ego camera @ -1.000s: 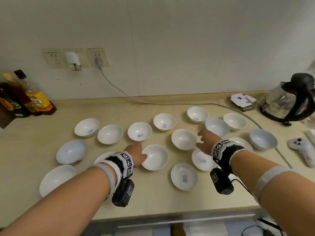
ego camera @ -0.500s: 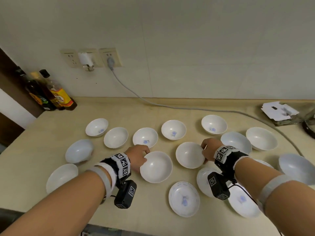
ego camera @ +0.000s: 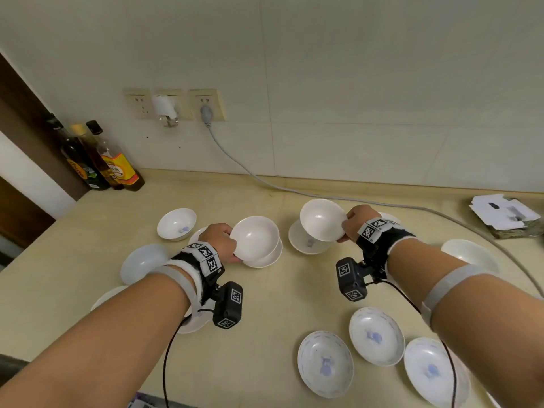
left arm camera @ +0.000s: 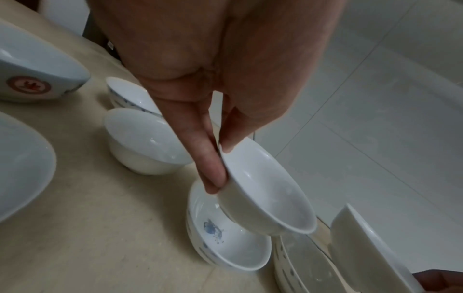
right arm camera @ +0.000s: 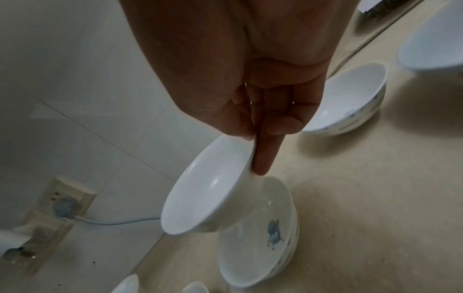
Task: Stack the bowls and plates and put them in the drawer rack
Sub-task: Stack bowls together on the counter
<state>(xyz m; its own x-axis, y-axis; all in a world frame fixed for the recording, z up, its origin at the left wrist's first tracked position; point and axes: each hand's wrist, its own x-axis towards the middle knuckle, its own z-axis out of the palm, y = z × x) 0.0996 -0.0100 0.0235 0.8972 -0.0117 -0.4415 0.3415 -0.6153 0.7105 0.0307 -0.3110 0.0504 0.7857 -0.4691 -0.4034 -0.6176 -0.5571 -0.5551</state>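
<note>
Both hands have risen off the beige countertop [ego camera: 265, 319] since half a second ago, each lifting the plain white bowl it was then only touching. Now the left hand [ego camera: 219, 240] pinches the near-left rim of one plain white ceramic bowl [ego camera: 254, 237], thumb inside and fingers [left arm camera: 213, 168] down the outer wall, and holds it tilted just above a white bowl with a blue mark inside [left arm camera: 225, 237] that stands on the counter. The right hand [ego camera: 357, 220] grips a second plain white bowl [ego camera: 322, 219] by its right rim in the same pinch; this bowl tips toward the left and hangs over another blue-marked bowl [ego camera: 307, 241], its foot close to that bowl's inside, though contact cannot be told.

To the far left, a small white bowl [ego camera: 176, 223] sits alone, with a pale blue-white bowl [ego camera: 141, 262] nearer and further left. Three shallow white plates with blue prints [ego camera: 375, 335] lie in a row at the near right. One more white bowl [ego camera: 468, 254] rests at the right behind the right forearm.

Dark glass bottles with yellow labels [ego camera: 112, 166] stand at the far left against the wall, below a row of wall sockets [ego camera: 173, 104] from which a grey cable [ego camera: 265, 181] runs right across the counter. An opened white cardboard box [ego camera: 504, 213] sits at the far right.
</note>
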